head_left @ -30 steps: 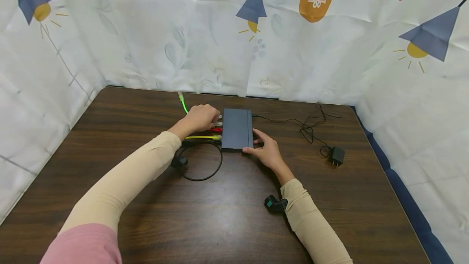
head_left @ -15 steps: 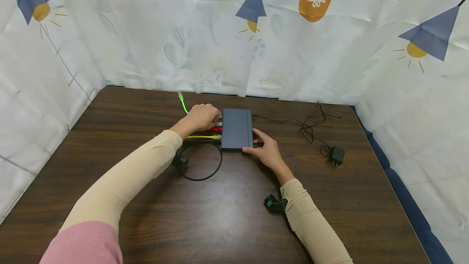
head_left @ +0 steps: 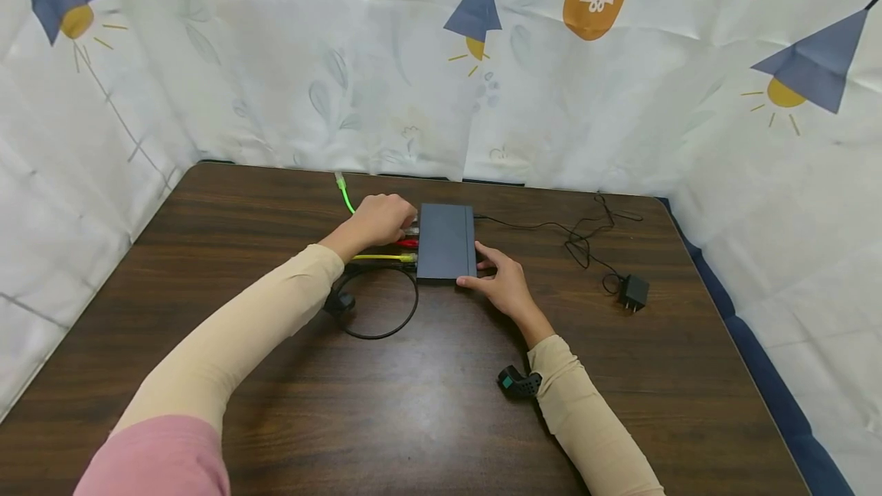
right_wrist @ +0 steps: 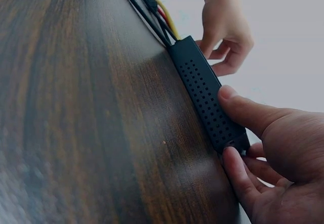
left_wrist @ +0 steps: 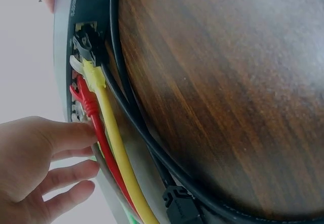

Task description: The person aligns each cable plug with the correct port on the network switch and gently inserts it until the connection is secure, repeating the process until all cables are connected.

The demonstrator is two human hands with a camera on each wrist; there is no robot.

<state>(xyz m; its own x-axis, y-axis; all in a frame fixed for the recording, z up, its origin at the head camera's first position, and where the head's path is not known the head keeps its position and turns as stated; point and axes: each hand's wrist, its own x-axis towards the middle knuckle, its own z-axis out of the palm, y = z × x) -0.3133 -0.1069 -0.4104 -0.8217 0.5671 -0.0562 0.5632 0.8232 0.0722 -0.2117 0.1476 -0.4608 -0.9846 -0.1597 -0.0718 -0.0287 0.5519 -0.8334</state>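
Observation:
A dark grey network switch (head_left: 444, 243) lies on the brown table, with several network cables in its left-side ports. My left hand (head_left: 375, 220) is at the far ports, its fingers at a grey cable (left_wrist: 105, 159) beside the red cable (left_wrist: 99, 133); the fingertip contact is partly hidden. Nearer me, a yellow cable (head_left: 379, 257) and a black cable (left_wrist: 124, 95) are plugged in. My right hand (head_left: 506, 285) grips the switch at its near right corner. In the right wrist view, its thumb (right_wrist: 243, 105) lies along the vented side (right_wrist: 205, 95).
The black cable's loop (head_left: 368, 339) lies in front of the ports. A green cable's loose plug (head_left: 340, 181) points toward the back edge. To the right, a thin power cord (head_left: 584, 239) leads from the switch to a black power adapter (head_left: 633, 292). A patterned curtain (head_left: 413, 83) stands behind the table.
My left hand has edged very slightly toward the switch. My right hand, the switch and the cables look unmoved.

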